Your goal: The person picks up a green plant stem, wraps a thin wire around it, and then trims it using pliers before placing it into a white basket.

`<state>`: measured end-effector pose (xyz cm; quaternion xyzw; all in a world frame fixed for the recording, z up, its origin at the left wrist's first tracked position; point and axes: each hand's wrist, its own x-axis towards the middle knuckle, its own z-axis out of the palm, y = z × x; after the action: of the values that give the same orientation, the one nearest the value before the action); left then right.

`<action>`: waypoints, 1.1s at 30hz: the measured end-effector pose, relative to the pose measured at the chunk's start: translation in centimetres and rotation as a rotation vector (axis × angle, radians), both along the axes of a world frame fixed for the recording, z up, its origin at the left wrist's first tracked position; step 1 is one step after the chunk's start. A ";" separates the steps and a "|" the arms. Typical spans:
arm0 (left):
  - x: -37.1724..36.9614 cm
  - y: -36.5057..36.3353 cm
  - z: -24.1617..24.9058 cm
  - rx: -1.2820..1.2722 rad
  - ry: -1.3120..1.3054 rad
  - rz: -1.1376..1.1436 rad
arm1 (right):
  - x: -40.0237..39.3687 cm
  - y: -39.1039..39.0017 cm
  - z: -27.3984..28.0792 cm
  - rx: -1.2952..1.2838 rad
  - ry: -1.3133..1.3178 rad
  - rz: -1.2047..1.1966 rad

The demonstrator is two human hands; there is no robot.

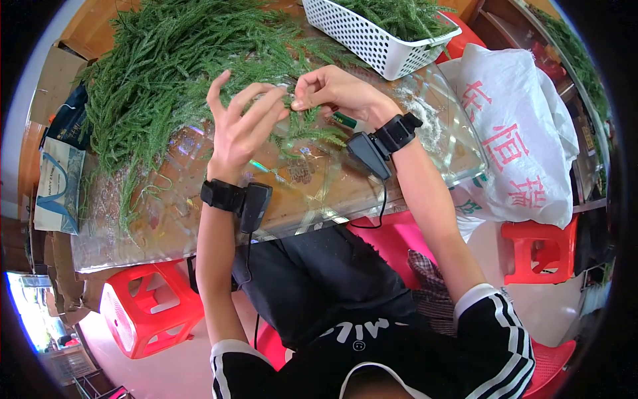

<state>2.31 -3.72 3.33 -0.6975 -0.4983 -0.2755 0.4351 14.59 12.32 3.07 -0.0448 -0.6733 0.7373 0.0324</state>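
Observation:
Green needle-leaved sprigs (159, 73) form a large pile over the back left of the table. My right hand (339, 93) pinches a green sprig (307, 123) between thumb and forefinger, just in front of the pile. Close beside it on the left, my left hand (242, 120) is raised with its fingers spread; its thumb side comes near the same sprig, and whether it touches is hard to tell. The sprig's leaves hang below both hands. A small dark green object (343, 120) shows under my right wrist.
A white perforated basket (392, 50) with more sprigs stands at the back right. White powder lies on the plastic-covered table (173, 233). A white sack (518, 133) bulges at the right edge. A paper bag (58, 186) stands left. Red stools (149, 306) flank the table.

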 end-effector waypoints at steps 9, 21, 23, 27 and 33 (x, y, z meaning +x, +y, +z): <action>0.4 -0.3 0.6 0.033 -0.059 0.024 | -0.1 -0.4 0.0 -0.159 0.085 0.068; -0.4 0.3 0.3 -0.011 -0.540 0.029 | -0.7 -1.1 -0.2 -0.077 0.212 -0.115; -0.5 0.3 0.5 -0.066 -0.600 0.028 | -0.9 -1.1 -0.4 -0.097 0.162 -0.113; -1.2 0.5 0.4 -0.218 -0.819 -0.006 | -1.5 -1.8 -1.2 0.037 0.197 -0.220; -2.3 0.4 0.2 -0.303 -1.253 -0.112 | -2.3 -4.8 -1.0 0.422 0.296 -0.511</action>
<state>0.04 -3.36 3.49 -0.4832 -0.6540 -0.5794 -0.0563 12.26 7.54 2.11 -0.0970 -0.7656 0.5488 0.3212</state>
